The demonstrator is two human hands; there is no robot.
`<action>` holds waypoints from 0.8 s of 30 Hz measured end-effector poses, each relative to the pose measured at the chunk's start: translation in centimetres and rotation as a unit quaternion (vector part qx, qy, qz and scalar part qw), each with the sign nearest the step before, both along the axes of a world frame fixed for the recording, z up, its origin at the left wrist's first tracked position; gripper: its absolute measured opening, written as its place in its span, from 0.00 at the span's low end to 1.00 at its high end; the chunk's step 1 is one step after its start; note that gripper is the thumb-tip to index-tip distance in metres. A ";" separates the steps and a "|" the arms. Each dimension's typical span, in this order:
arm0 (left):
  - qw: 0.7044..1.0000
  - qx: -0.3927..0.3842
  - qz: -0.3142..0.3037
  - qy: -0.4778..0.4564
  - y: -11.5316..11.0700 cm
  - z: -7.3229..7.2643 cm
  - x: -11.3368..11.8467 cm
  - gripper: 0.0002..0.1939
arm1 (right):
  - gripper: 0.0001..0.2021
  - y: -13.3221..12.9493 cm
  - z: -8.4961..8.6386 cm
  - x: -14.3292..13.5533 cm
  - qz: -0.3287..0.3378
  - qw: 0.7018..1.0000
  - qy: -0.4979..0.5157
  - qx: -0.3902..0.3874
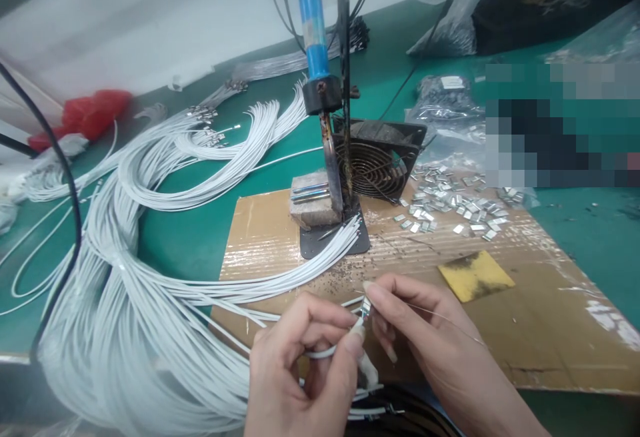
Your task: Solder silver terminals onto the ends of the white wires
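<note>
My left hand [313,370] is closed, pinching a white cable [323,353] near its end between thumb and fingers. Against that end sits a small silver metal connector [367,306], gripped between the thumb and fingers of my right hand [425,324]. A thin wire [445,318], perhaps solder, runs across the right hand's fingers and wrist. Both hands meet low over the cardboard sheet [540,330], in front of a soldering iron [315,37] fixed tip-down on a stand. The exact joint of cable and connector is partly hidden by fingertips.
A thick bundle of white cables [125,304] fills the left side. Beside the iron's tip is a grey block [315,214]; behind it stands a black fan [380,167]. Loose metal connectors [465,207] lie to the right, near a scorched yellow sponge [475,276].
</note>
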State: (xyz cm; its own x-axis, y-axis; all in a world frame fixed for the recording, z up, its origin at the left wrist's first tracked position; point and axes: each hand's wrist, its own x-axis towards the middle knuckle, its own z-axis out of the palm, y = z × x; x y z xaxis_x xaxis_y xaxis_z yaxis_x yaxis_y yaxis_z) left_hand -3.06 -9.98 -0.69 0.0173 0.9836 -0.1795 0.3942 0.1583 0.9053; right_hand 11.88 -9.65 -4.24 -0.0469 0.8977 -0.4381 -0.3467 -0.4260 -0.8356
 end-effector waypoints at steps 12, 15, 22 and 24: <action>0.999 -0.028 -0.015 -0.005 0.2 -0.4 -0.1 0.08 | 0.25 -0.4 0.5 -0.4 -0.066 0.996 -0.057 0.020; 0.999 -0.038 -0.015 -0.020 0.3 -0.4 0.0 0.09 | 0.22 -0.6 0.7 -0.5 -0.103 0.986 -0.119 0.054; 0.998 -0.033 0.009 -0.046 0.3 -0.4 0.4 0.07 | 0.16 -0.6 0.5 -0.2 -0.116 0.960 -0.216 0.131; 0.998 -0.033 0.012 -0.050 0.3 -0.5 0.5 0.07 | 0.17 -0.6 -0.2 0.5 -0.113 0.949 -0.246 0.163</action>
State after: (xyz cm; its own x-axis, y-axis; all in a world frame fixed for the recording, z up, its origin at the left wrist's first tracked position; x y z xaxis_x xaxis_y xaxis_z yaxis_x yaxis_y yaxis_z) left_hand -2.59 -9.67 -1.21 0.0153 0.9699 -0.2431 0.2970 0.2277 0.9273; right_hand 12.41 -10.28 -4.43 0.3018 0.9519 -0.0534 0.0682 -0.0774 -0.9947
